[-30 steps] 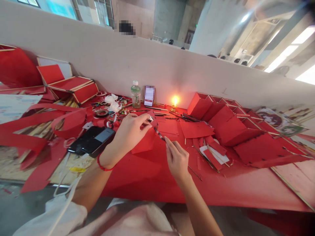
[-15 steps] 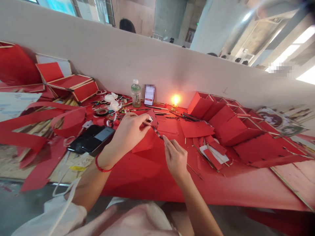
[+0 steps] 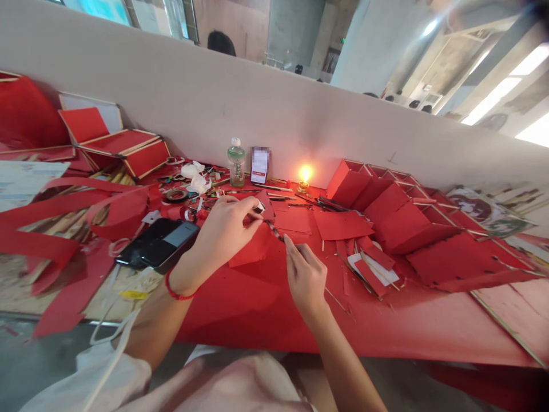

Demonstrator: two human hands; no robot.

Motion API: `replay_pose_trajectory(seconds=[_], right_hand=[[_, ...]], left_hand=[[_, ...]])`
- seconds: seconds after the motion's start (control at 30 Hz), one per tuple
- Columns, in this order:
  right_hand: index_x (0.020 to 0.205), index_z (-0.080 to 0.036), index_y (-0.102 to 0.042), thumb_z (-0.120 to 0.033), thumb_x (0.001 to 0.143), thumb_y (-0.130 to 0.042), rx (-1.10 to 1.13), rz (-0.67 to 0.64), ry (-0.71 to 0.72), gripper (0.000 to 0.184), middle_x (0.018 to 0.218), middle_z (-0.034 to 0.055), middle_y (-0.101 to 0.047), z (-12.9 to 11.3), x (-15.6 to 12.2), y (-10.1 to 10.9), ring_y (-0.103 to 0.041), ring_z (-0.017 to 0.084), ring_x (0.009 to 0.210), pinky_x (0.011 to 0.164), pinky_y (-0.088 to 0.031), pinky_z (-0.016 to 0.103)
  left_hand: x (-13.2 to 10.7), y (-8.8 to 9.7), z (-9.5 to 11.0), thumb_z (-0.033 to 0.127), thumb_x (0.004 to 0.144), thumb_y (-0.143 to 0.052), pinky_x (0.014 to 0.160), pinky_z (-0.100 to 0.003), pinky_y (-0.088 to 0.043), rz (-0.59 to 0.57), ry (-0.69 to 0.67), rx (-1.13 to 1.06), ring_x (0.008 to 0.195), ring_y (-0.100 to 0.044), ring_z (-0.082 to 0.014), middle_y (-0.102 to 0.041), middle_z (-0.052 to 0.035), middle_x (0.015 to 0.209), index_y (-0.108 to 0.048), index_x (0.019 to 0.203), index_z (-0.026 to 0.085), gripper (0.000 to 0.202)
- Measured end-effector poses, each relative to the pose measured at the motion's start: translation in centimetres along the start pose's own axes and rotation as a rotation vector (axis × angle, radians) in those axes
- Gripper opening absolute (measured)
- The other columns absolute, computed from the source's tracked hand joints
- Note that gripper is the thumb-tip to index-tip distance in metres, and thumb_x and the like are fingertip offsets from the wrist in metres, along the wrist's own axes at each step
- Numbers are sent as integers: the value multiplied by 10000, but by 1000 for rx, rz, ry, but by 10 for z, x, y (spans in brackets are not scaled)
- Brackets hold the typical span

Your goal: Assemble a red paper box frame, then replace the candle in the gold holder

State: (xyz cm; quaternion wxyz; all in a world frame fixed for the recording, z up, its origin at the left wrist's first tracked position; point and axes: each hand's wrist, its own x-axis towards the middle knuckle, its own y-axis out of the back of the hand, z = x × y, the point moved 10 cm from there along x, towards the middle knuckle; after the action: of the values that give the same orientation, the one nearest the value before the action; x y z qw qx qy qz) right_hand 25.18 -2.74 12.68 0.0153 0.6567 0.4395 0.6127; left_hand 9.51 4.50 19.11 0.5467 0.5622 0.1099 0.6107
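My left hand [image 3: 225, 229], with a red cord at the wrist, is closed in a pinch on a small white roll of tape [image 3: 259, 208] and one end of a thin stick [image 3: 274, 230]. My right hand [image 3: 305, 276] pinches the same stick lower down; its far end runs past the wrist. A loose piece of red paper [image 3: 253, 252] lies under the left hand on the red table [image 3: 266, 309].
A lit candle [image 3: 304, 178], a bottle [image 3: 235, 164] and a small card stand at the back wall. A black phone [image 3: 156, 243] lies at left beside red paper strips [image 3: 64, 220]. Red paper frames [image 3: 412, 229] fill the right. Tape rolls and scraps clutter the middle back.
Both hands keep their grip on the stick and have shifted only slightly to the left and up. The view has drifted a little.
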Motion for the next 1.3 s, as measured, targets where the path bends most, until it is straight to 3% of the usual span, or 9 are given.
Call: replay_pose_trajectory(seconds=[0.27,0.57,0.93,1.13,1.3], right_hand=[[1261,-140,-725,-139,1025,-448,-5,6,-22,364,811,39,-675,0,-6,4,-602,77,645,615,-443,169],[1328,-184,-690,-97,991,-531,34,115,-41,383,849,44,-677,4,-19,22,-623,82,692,666,-474,175],[1302,-175,-704,-129,1008,-500,77,46,-37,360,837,43,-676,-3,-9,12,-622,86,672,656,-481,177],[1278,-142,-709,-137,1017,-474,81,11,-32,350,840,45,-682,-5,-7,10,-622,79,657,638,-472,167],[1276,-136,-709,-142,1023,-454,76,-32,-41,359,821,42,-683,-4,-3,10,-628,75,646,623,-468,155]], left_hand=[[-1,-2,0,105,784,-708,905,-350,-507,12,-22,-13,821,-727,-230,-799,-23,842,-643,894,194,155],[-3,-2,1,99,799,-684,895,-364,-501,12,-41,-22,820,-738,-230,-802,-27,857,-646,922,188,156],[0,-2,11,153,816,-647,894,-356,-487,-73,-47,-157,840,-754,-203,-795,7,879,-630,943,201,137],[-7,6,12,158,813,-665,929,-395,-480,26,-75,-22,856,-739,-241,-795,-19,899,-629,960,195,156],[-22,24,22,175,863,-665,903,-387,-489,151,-136,40,835,-717,-238,-768,-33,904,-621,996,185,140]])
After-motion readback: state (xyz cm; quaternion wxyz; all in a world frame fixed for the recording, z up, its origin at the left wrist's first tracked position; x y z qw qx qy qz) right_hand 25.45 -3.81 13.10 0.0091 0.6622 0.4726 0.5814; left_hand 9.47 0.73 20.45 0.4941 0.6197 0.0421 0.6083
